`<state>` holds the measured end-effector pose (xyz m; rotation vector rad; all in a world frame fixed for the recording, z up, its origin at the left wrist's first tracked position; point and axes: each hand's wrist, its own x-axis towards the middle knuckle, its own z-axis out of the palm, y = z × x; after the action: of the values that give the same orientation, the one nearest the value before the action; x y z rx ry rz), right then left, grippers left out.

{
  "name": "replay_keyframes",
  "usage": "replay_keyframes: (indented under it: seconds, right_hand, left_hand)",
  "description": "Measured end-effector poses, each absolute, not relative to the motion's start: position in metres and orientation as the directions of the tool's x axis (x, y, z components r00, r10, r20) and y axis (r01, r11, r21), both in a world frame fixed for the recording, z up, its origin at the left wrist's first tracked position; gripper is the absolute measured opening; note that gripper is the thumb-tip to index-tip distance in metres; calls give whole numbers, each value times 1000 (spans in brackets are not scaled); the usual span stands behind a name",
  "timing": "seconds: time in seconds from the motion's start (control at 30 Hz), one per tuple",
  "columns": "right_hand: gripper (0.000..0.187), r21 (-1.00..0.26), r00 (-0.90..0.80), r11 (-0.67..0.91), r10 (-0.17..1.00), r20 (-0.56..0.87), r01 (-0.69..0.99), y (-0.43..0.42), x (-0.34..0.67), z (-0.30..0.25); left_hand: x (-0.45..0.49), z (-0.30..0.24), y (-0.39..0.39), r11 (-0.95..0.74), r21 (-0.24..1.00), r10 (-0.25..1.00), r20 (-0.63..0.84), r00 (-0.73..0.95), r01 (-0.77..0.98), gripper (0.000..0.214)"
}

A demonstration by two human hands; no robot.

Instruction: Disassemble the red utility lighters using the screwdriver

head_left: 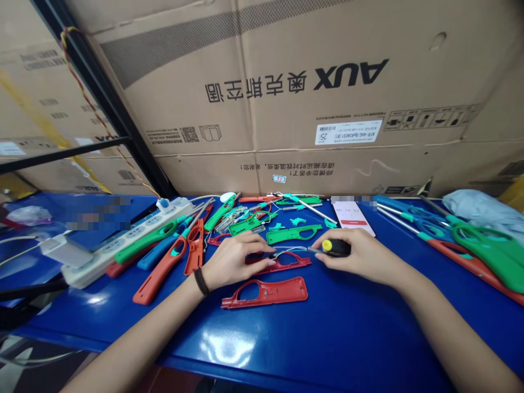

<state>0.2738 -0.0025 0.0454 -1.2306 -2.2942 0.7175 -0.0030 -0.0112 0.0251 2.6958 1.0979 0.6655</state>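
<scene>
My left hand (239,259) is closed in a pinch on a small dark part with thin wires (292,249) running from it to the right. In my right hand (354,254) is a screwdriver (339,248) with a black handle and yellow end; its shaft is hidden. The thumb and forefinger of that hand also pinch a small grey piece (313,250) at the wires' other end. Beneath the wires lies a red lighter shell half (297,264), partly covered by my left fingers. A second red shell half (286,290) rests nearer to me, inner side up.
Behind my hands lie green shell halves (292,234), metal tubes and loose parts. A white power strip (135,232) and long-necked lighters (159,271) are on the left. More lighters (470,262) and a phone (354,216) are on the right. Cardboard boxes (266,125) stand behind.
</scene>
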Motion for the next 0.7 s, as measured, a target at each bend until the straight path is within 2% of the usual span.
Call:
replay_keyframes:
  seconds: [0.33,0.7]
  right_hand:
    - [22,-672,-478,454,862,167,584,-6,272,51]
    - [19,-660,-529,447,844,87,604,-2,275,46]
  left_hand:
    - [-3,24,-8,-707,298,706,351,615,641,27]
    - [-5,27,-9,-734,333,678,330,656,592,23]
